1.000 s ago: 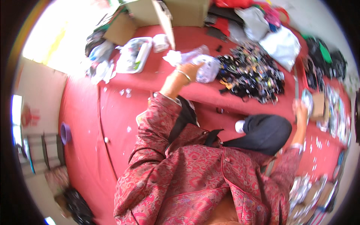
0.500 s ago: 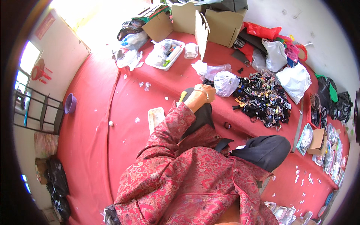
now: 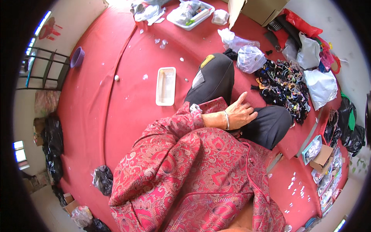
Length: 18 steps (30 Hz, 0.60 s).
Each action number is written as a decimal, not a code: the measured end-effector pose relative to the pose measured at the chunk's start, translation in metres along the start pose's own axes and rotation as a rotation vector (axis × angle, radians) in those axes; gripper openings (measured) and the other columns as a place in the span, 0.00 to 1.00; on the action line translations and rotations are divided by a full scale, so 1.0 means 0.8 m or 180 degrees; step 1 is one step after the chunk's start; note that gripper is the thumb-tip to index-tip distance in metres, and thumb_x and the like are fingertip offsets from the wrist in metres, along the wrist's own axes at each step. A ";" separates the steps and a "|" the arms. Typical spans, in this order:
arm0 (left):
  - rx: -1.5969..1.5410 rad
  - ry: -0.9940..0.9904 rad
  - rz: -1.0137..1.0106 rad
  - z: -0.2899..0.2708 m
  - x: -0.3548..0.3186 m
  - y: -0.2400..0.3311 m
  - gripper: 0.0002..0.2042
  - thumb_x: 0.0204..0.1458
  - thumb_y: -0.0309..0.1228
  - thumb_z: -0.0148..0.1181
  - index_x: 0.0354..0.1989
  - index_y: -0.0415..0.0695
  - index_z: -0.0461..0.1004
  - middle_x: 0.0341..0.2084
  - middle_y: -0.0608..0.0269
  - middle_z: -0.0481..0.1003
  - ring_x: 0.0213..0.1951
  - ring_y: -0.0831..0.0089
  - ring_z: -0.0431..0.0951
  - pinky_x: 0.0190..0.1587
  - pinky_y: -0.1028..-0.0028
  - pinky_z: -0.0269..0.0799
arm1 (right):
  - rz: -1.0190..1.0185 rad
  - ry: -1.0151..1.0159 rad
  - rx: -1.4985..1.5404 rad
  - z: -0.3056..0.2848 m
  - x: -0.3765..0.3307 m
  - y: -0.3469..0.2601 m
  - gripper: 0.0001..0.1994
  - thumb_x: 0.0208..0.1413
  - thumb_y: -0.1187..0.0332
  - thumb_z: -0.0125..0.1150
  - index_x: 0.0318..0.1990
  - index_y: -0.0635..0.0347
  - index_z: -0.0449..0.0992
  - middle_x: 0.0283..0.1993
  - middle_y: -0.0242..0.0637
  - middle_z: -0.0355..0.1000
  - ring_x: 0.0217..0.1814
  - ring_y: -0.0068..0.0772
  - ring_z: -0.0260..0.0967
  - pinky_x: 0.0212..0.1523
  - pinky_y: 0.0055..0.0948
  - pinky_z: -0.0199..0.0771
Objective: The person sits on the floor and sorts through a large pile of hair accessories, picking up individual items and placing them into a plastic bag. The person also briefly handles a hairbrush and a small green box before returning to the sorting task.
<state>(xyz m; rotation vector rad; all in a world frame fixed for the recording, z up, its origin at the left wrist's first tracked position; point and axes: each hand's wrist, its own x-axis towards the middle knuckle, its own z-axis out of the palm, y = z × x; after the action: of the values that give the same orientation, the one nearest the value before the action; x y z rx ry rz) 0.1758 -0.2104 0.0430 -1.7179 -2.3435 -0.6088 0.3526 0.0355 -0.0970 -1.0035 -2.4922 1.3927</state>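
Note:
My left hand (image 3: 240, 114), with a silvery bangle (image 3: 227, 120) at the wrist, is over my lap beside my bent right knee (image 3: 272, 123). Its fingers are apart, one stretched forward, and nothing shows in them. Beyond it stands my other knee (image 3: 214, 79) in dark trousers. A tied translucent plastic bag (image 3: 250, 59) lies past the knees, against a heap of black and multicoloured hair ties (image 3: 285, 87). To the left, a white plastic basket (image 3: 166, 87) rests on the red floor covering (image 3: 135, 116). My right hand is out of view.
Bags, among them a white one (image 3: 320, 88), line the right wall. A white tray (image 3: 190, 17) holds packets at the far side. Small packaged goods (image 3: 328, 178) are stacked at right. A purple bucket (image 3: 77, 57) and a black rack (image 3: 43, 69) stand at left.
My left hand has drawn back from near the translucent bag to over my lap, and its fingers have spread. The view has shifted, so the white basket now shows whole.

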 end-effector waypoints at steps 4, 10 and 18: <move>0.0064 0.0172 -0.0148 -0.029 0.014 0.003 0.08 0.41 0.30 0.49 0.31 0.44 0.68 0.22 0.66 0.68 0.32 0.72 0.72 0.57 0.53 0.49 | -0.0420 -0.0407 -0.0053 0.037 0.021 -0.032 0.11 0.50 0.67 0.46 0.25 0.64 0.73 0.25 0.40 0.69 0.28 0.35 0.68 0.28 0.32 0.67; 0.0293 0.1221 -0.0518 -0.087 -0.012 -0.033 0.03 0.41 0.29 0.55 0.25 0.46 0.70 0.18 0.66 0.69 0.26 0.70 0.72 0.52 0.60 0.57 | -0.0921 -0.0695 -0.0039 0.087 0.049 -0.095 0.11 0.50 0.67 0.46 0.25 0.64 0.73 0.25 0.40 0.69 0.28 0.35 0.68 0.28 0.32 0.67; 0.1532 0.1167 -0.2287 -0.155 -0.107 -0.068 0.08 0.45 0.31 0.51 0.17 0.42 0.67 0.16 0.59 0.69 0.25 0.65 0.72 0.52 0.57 0.54 | -0.1161 -0.1075 -0.0043 0.130 0.072 -0.096 0.11 0.50 0.67 0.46 0.25 0.64 0.73 0.25 0.40 0.70 0.28 0.36 0.68 0.27 0.32 0.67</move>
<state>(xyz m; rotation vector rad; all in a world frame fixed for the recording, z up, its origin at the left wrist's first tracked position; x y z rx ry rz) 0.1393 -0.3508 0.1108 -0.4982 -2.5029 -0.3527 0.2286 -0.0324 -0.1075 -0.3020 -2.7325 1.5237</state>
